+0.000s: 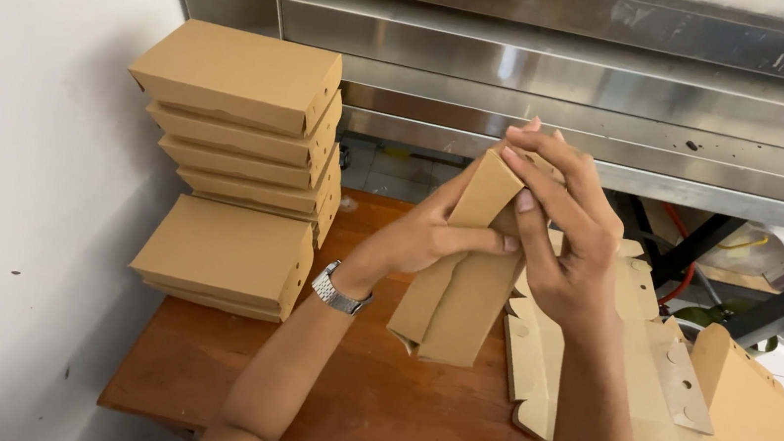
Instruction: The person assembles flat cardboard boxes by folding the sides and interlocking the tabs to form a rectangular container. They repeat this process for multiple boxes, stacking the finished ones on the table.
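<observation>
Box blank: we see a flat brown cardboard box blank (459,289), partly folded, held tilted in the air above the table, its top end up between both hands and its lower end hanging free just over the wood.

Left hand: we note the left hand (424,240) gripping the blank from the left side, thumb laid across the front face, fingers behind; wrist bent upward, forearm rising from the lower edge of the view.

Right hand: the right hand (564,237) is clamped on the upper end of the blank, fingers curled over the top fold, thumb pressing down the front; the palm faces left and the forearm comes up from the bottom right.

Watch: a metal watch (339,291) sits on the left wrist.

Unfolded sheets: we record more flat cardboard sheets (651,382) with round holes and tabs, lying just behind and to the right of the held blank, overhanging the right edge of the table; the right forearm covers part of them.

Finished boxes: a tall stack of closed boxes (244,123) stands at the back left against the wall, with a lower stack of boxes (226,255) just in front of it.

Table: a brown wooden table (369,407) bears everything.

Backdrop: a steel appliance front (581,64) runs across the top; a white wall (5,203) closes the left side.
</observation>
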